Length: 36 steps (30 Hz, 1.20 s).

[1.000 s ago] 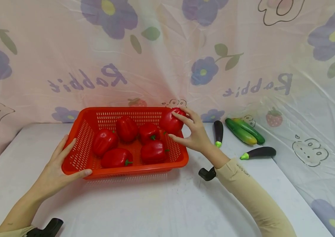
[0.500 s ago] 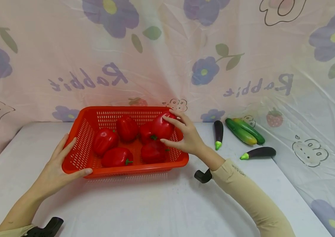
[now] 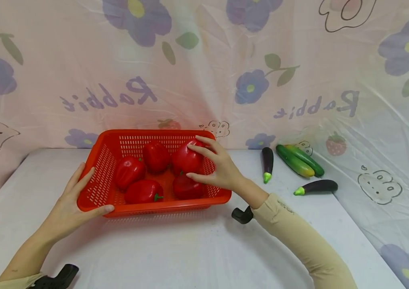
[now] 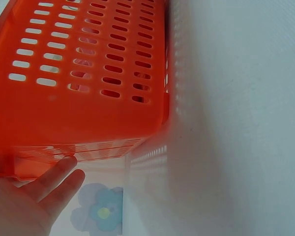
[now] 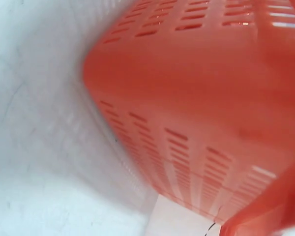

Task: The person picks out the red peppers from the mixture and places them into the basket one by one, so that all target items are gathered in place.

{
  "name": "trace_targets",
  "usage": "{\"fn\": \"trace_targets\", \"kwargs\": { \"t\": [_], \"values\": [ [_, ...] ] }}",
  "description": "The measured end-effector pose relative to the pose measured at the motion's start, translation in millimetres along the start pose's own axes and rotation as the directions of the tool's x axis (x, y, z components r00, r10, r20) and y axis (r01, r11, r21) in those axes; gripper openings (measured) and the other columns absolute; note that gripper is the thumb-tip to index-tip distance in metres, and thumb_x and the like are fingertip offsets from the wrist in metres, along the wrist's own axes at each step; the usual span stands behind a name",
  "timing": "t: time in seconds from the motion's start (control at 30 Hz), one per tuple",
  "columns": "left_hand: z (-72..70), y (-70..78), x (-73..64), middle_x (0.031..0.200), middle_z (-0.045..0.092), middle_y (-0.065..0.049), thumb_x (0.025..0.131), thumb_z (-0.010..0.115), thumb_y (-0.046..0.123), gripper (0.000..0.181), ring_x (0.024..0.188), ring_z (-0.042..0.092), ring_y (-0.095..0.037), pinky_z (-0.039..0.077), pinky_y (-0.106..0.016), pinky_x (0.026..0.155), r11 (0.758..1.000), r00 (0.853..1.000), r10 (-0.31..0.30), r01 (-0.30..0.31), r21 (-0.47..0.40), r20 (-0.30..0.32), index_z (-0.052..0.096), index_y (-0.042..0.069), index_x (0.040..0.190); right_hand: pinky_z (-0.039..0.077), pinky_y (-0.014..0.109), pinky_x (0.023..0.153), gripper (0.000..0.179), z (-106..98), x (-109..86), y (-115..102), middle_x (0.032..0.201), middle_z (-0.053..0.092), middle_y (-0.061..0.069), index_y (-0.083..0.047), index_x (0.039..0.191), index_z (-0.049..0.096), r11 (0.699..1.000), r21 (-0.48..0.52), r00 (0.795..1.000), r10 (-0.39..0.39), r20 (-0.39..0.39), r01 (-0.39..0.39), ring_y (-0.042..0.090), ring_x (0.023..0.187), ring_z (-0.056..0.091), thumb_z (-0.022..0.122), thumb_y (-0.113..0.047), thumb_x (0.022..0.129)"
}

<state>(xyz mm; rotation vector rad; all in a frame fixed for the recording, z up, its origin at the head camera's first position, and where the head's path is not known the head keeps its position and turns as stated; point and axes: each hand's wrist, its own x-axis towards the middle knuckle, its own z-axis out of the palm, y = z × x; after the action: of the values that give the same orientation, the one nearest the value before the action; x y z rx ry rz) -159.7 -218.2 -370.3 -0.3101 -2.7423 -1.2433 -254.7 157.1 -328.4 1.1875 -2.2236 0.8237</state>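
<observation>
My left hand [image 3: 63, 214] spans the near left corner of a red-orange plastic basket [image 3: 164, 207], thumb on the front rim and fingers spread along the left side. In the left wrist view two straight fingers [image 4: 64, 184] lie against the slotted basket wall. Over the basket's right part, my right hand [image 3: 220, 166] holds a glossy red bell pepper [image 3: 184, 160], fingers on top and thumb lower down. That pepper overlaps others beneath it. More bell peppers lie inside, one at the left [image 3: 129, 171] and one at the front [image 3: 143, 192]. The right wrist view shows the basket's outer wall [image 5: 187, 73], no hand.
Right of the basket lie two eggplants, one upright in view [image 3: 267, 162] and one sideways [image 3: 316, 187]. Two green-and-yellow cucumbers [image 3: 295, 160] lie beside them. A printed curtain [image 3: 197, 80] hangs behind the white table [image 3: 175, 257].
My right hand has carried the bell pepper leftward and slightly down, from the basket's back right corner to over the peppers inside. The left hand has kept its place on the basket.
</observation>
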Motion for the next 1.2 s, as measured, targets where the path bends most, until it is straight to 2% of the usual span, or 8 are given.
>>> {"fn": "trace_targets", "kwargs": {
  "t": [0.2,0.43,0.7,0.9,1.2],
  "values": [
    [-0.3,0.6,0.5,0.162,-0.01,-0.006,0.075,0.08,0.031,0.107,0.142,0.005,-0.052,0.027,-0.081,0.086,1.0,1.0,0.0,0.0,-0.003,-0.002,0.012,0.014,0.155,0.051,0.04,0.097,0.067,4,4.1,-4,0.141,0.045,0.013,-0.013,0.132,0.056,1.0,0.014,1.0,-0.008,0.014,0.008,0.026,0.13,0.044,0.084,-0.027,0.072],
    [-0.8,-0.4,0.3,0.162,-0.009,-0.005,0.074,0.081,0.029,0.107,0.142,0.004,-0.051,0.025,-0.081,0.088,1.0,1.0,0.004,-0.004,-0.007,-0.013,0.013,0.014,0.155,0.054,0.036,0.093,0.066,9,10.7,-12,0.143,0.044,0.012,-0.015,0.133,0.056,0.998,0.039,0.996,0.037,0.081,-0.04,0.023,0.133,0.041,0.083,-0.03,0.075],
    [0.7,-0.7,-0.9,0.162,-0.008,-0.005,0.074,0.081,0.027,0.107,0.143,0.002,-0.05,0.019,-0.082,0.092,0.999,1.0,0.019,-0.02,-0.036,-0.02,0.013,0.016,0.155,0.046,0.038,0.103,0.069,16,12.5,-13,0.146,0.04,0.009,-0.017,0.137,0.052,0.996,0.016,0.988,0.086,0.13,-0.089,0.023,0.133,0.043,0.081,-0.034,0.077],
    [0.9,-0.1,-0.9,0.162,-0.008,-0.006,0.074,0.081,0.027,0.107,0.143,0.002,-0.05,0.02,-0.082,0.091,0.999,1.0,0.021,-0.022,-0.038,-0.019,0.013,0.015,0.155,0.043,0.042,0.107,0.067,19,12.8,-13,0.152,0.032,0.011,-0.014,0.14,0.048,0.993,0.036,0.975,0.1,0.199,-0.109,0.026,0.139,0.035,0.077,-0.031,0.082],
    [0.5,-0.9,-0.1,0.162,-0.008,-0.005,0.074,0.081,0.027,0.107,0.143,0.002,-0.05,0.02,-0.082,0.091,0.999,1.0,0.019,-0.019,-0.029,-0.016,0.014,0.013,0.155,0.045,0.041,0.104,0.063,18,10.5,-7,0.147,0.038,0.012,-0.013,0.138,0.051,0.996,0.001,0.986,0.089,0.141,-0.09,0.029,0.132,0.043,0.076,-0.028,0.082]
  ]
}}
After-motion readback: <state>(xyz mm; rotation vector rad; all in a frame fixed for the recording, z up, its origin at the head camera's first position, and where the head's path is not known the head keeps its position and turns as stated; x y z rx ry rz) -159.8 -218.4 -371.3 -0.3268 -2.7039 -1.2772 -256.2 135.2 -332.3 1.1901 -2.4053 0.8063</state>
